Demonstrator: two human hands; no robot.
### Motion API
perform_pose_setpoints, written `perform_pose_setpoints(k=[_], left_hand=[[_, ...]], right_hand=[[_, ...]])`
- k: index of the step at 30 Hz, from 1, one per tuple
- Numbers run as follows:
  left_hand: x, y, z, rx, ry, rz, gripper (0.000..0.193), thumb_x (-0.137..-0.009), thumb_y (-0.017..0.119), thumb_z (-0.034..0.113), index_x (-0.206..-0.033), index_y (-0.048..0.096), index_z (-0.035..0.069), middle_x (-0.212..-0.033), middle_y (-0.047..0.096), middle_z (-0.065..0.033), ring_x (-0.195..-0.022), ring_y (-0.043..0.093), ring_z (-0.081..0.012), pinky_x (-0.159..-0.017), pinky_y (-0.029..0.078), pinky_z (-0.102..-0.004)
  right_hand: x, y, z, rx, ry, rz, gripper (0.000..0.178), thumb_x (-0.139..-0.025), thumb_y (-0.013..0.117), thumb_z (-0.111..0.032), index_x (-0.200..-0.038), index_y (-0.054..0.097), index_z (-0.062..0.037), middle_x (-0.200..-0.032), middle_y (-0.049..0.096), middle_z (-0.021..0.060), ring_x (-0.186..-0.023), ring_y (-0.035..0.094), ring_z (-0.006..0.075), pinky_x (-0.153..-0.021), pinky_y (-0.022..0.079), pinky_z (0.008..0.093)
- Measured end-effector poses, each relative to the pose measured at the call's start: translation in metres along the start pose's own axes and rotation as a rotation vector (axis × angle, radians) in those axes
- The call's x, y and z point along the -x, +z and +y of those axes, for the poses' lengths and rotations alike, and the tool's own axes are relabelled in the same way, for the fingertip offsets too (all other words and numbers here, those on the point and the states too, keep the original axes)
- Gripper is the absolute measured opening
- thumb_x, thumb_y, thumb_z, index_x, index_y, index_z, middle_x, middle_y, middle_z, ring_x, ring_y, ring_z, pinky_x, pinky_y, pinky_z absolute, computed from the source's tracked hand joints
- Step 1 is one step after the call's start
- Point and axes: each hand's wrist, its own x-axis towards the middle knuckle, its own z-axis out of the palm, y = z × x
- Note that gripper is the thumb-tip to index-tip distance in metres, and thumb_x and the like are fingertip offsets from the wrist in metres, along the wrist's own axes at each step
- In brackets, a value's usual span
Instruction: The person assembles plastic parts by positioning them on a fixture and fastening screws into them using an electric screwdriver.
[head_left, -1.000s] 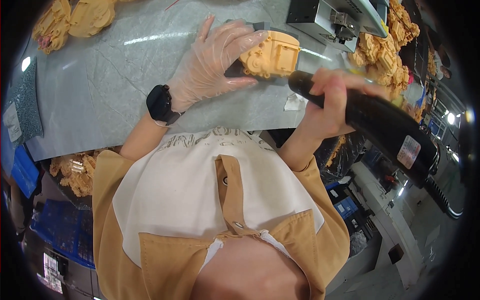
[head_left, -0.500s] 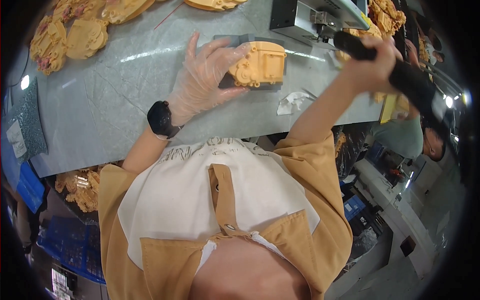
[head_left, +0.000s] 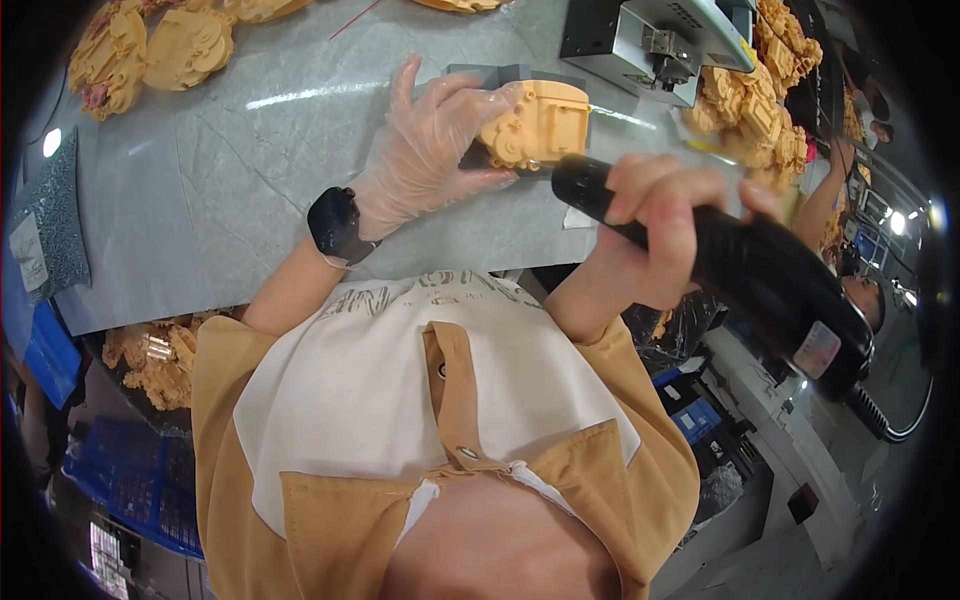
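My left hand (head_left: pixel 430 145), in a clear plastic glove, holds a yellow-orange plastic housing (head_left: pixel 550 122) by its left side, thumb below and fingers above. The housing sits on a dark grey block (head_left: pixel 505 75) on the table. My bare right hand (head_left: pixel 655 225) is wrapped round a black corded electric screwdriver (head_left: pixel 775 275). The tool lies slanted, with its front end close to the lower right edge of the housing. Whether its tip touches the housing cannot be made out.
A silver box-shaped machine (head_left: pixel 640 50) stands at the back right, beside a heap of orange plastic parts (head_left: pixel 745 110). More orange parts (head_left: pixel 188 48) lie far left, above a bag of small bluish pieces (head_left: pixel 60 220). Another person's arm (head_left: pixel 822 195) shows at the right.
My right hand has brought the screwdriver from beside the silver machine down and left, close to the housing. My left hand keeps its hold on the housing.
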Motion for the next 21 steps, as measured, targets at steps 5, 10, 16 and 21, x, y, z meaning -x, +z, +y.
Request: perform_pose_setpoints(k=[5,10,16,21], left_hand=[[0.0,0.001,0.001,0.012,-0.003,-0.005,0.077,-0.055,0.081,0.032,-0.12,0.044,0.015,-0.117,0.054,0.0032,-0.112,0.048,-0.0207,-0.105,0.018,-0.0542],[0.001,-0.001,0.001,0.041,-0.007,-0.013,0.079,-0.054,0.081,0.03,-0.121,0.043,0.016,-0.119,0.053,0.0035,-0.112,0.047,-0.0201,-0.104,0.019,-0.0536],[0.001,-0.002,0.001,0.016,-0.038,-0.036,0.083,-0.053,0.082,0.03,-0.125,0.042,0.018,-0.121,0.052,0.004,-0.112,0.047,-0.0195,-0.105,0.019,-0.0526],[0.002,0.001,0.001,0.029,-0.046,-0.03,0.084,-0.052,0.082,0.031,-0.125,0.042,0.019,-0.117,0.052,0.0035,-0.112,0.047,-0.0193,-0.105,0.019,-0.0525]], right_hand=[[0.011,0.002,0.006,-0.035,0.02,-0.044,0.049,-0.077,0.054,0.006,-0.117,0.028,-0.0058,-0.063,0.05,0.0082,-0.049,0.049,0.0171,-0.052,0.047,0.0321],[0.014,-0.01,0.022,0.005,-0.011,-0.182,0.047,-0.074,0.057,0.011,-0.111,0.033,-0.0041,-0.065,0.057,0.0098,-0.053,0.056,0.017,-0.054,0.049,0.0299],[0.012,-0.007,0.028,0.106,-0.085,-0.225,0.046,-0.071,0.062,0.012,-0.104,0.035,-0.0034,-0.065,0.059,0.0108,-0.053,0.056,0.0151,-0.053,0.049,0.0273],[0.016,0.002,0.029,-0.011,-0.04,-0.106,0.046,-0.071,0.063,0.011,-0.104,0.035,-0.0037,-0.064,0.058,0.0097,-0.051,0.054,0.0135,-0.054,0.048,0.0249]])
